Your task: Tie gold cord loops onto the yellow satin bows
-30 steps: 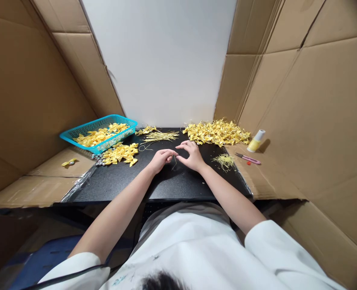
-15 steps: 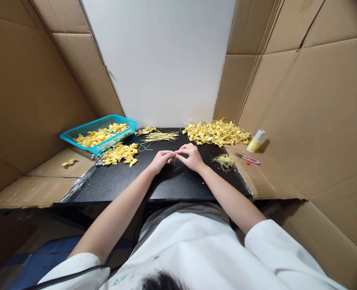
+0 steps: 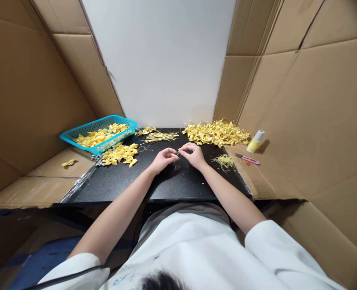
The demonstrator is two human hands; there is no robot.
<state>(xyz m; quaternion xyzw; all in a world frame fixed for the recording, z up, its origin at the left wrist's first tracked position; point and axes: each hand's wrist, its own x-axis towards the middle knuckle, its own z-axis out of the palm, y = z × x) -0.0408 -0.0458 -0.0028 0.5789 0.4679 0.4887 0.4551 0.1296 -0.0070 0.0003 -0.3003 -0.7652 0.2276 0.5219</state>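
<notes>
My left hand (image 3: pixel 163 161) and my right hand (image 3: pixel 194 156) meet over the middle of the black tabletop (image 3: pixel 121 185). Both are closed in a pinch, fingertips nearly touching, on a thin yellow cord (image 3: pixel 175 165) whose loose end hangs below my left fingers. Whether anything else sits between the fingertips is too small to tell. Straight yellow cords (image 3: pixel 161 137) lie in a bundle beyond the hands. To the left is a small heap of yellow ribbon bows (image 3: pixel 121 154), with silvery beads (image 3: pixel 97 159) at its edge.
A turquoise basket (image 3: pixel 64 137) holding yellow bows stands back left. A large pile of bows with cord ends (image 3: pixel 217 133) lies back right. Cord scraps (image 3: pixel 225 162), pink-handled thread snips (image 3: pixel 250 159) and a yellow thread spool (image 3: pixel 255 141) are at right. Cardboard walls (image 3: pixel 311 121) flank the table.
The fingertips have shifted slightly, and the pinch of my right hand has drawn a little away from my left. The cord between them shows more plainly.
</notes>
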